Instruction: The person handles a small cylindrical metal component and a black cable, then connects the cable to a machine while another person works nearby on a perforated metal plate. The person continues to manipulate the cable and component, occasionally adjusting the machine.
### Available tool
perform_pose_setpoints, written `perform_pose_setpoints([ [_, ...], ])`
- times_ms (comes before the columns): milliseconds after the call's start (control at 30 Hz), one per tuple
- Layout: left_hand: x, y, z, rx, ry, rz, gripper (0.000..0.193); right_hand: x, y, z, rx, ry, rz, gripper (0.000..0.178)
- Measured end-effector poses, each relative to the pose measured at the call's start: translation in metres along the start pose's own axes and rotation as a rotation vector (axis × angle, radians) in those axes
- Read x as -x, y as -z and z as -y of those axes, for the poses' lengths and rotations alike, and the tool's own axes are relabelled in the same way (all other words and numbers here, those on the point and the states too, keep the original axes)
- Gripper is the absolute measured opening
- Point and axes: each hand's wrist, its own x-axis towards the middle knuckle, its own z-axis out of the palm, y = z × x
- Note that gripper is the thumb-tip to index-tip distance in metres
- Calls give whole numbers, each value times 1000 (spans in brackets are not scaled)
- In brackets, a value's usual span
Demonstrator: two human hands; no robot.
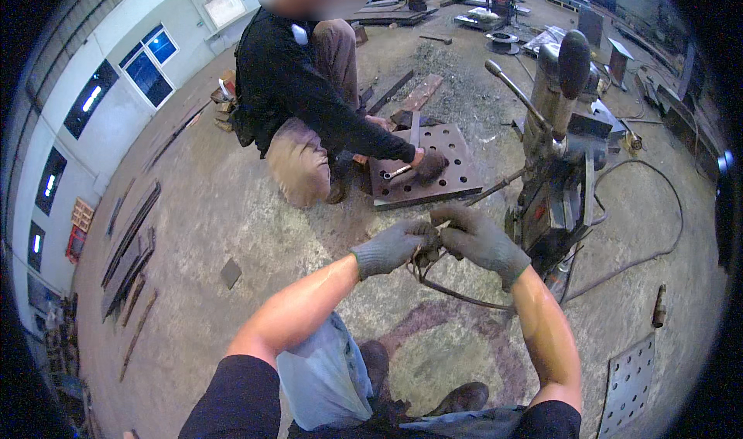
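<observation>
In front of my body, my left hand (396, 247) and my right hand (486, 245) meet, both in dark grey knitted gloves. Their fingers are closed around a thin dark cable (464, 296), which hangs in a loop below them and runs right toward the drilling machine. Small pale bits show between the fingertips, too small to make out. Just right of my right hand stands the upright drilling machine (546, 183) with a lever arm and a dark motor head.
Ahead, a crouching person (309, 90) in dark clothes leans over a thick perforated steel plate (429, 195), a metal tool under one gloved hand. Another perforated plate (628, 381) and a short metal rod (659, 306) lie right. Long steel strips (133, 249) lie left. A black hose (669, 245) curves behind the machine.
</observation>
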Motion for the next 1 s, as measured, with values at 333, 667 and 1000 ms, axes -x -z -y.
perform_pose_setpoints([
  [333, -5, -5, 1, -61, 140, 37, 25, 0, 4, -7, 570, 0, 11, 32],
  [667, -15, 6, 23, -202, 1, -34, 26, -13, -6, -26, 478, -98, -10, 37],
  [1000, -19, 3, 23, -149, 84, -18, 28, -16, -1, -44, 388, 90, 2, 33],
])
